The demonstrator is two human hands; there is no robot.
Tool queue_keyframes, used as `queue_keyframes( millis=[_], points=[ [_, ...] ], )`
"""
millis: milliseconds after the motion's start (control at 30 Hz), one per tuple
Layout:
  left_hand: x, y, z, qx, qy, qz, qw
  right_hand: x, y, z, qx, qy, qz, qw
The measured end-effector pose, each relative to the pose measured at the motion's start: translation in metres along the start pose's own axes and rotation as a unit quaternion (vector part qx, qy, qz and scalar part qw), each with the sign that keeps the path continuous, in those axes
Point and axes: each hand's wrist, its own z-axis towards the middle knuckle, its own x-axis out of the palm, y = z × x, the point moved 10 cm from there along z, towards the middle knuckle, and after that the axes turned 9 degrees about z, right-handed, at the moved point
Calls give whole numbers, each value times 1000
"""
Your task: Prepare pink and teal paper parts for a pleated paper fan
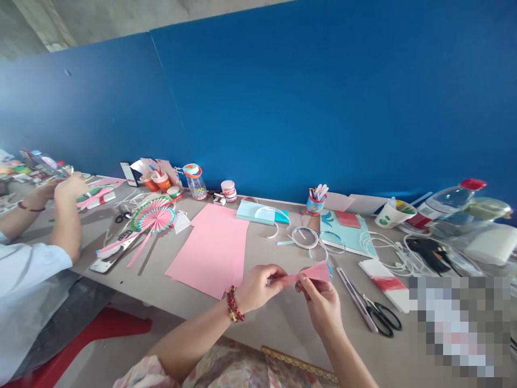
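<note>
Between my two hands is a pleated pink paper fan piece [318, 271] with blue tips at its wide right end. My left hand [258, 286], with a red bead bracelet at the wrist, pinches its narrow left end. My right hand [324, 306] grips it near the middle between thumb and fingers. Pink paper sheets [216, 248] lie on the table left of my hands. To the right of my right hand lie black-handled scissors [382, 315] and a pale slim cutter-like tool [357, 302].
A finished-looking pink and blue round fan [156, 220] lies at left. Behind are a pen cup [315, 203], a roll of white strip [305, 237] and a light-blue sheet [351, 237]. Bottles [448, 205] and cables stand right. A co-worker's arms [67, 215] are at far left.
</note>
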Motion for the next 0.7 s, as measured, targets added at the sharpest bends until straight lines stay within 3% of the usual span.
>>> queue_keyframes(
  millis=[233, 500, 700],
  points=[
    [-4, -5, -3, 13, 17, 21, 1000, -3, 14, 6, -6, -26, 65, 998],
    [-5, 2, 2, 6, -10, 46, 999, 0, 12, 9, 23, -42, 86, 995],
    [-13, 16, 4, -42, 9, -41, 998, 8, 13, 16, 42, -9, 107, 993]
  ],
)
